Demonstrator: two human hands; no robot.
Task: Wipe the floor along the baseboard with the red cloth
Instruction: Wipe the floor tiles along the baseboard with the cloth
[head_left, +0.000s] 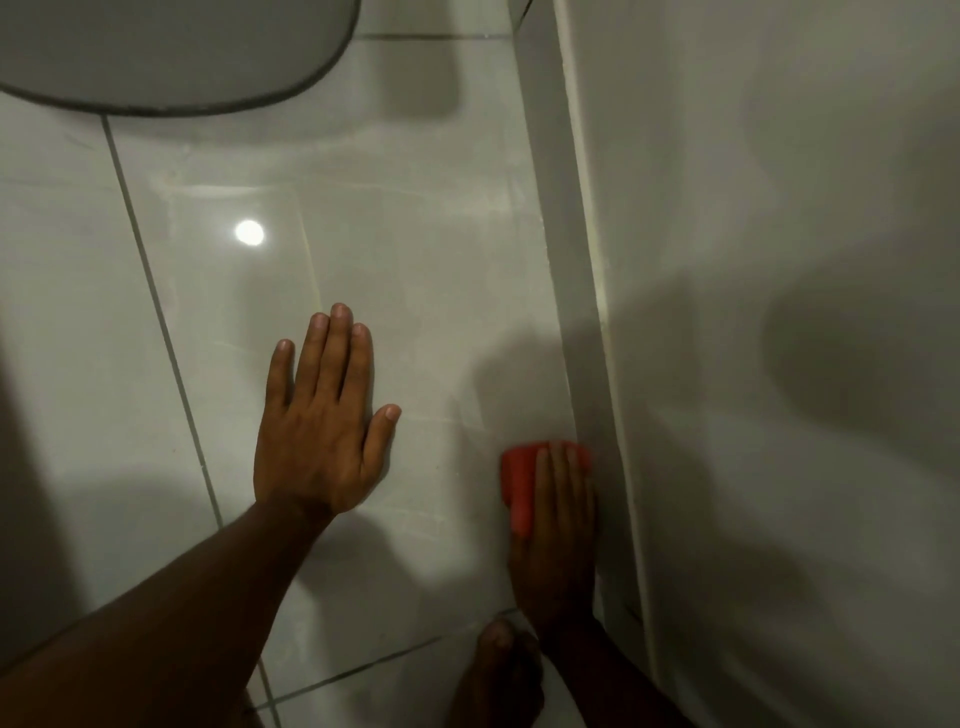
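The right hand (558, 530) lies flat, palm down, on the red cloth (522, 480), pressing it against the tiled floor (415, 291); the fingers are extended over the cloth, not clenched around it. The cloth sits at the near right of the scene, its right edge touching the white baseboard (576, 270), which runs from far to near along the wall (753, 208). Part of the cloth shows to the left of and beyond the fingers.

The left hand (319, 431) is open and empty, spread palm down on the floor, well apart from the cloth to its left. A bare foot (501, 670) is visible at the near edge, just beside the right wrist. A grey rounded object (171, 52) occupies the far left corner; its identity cannot be determined.
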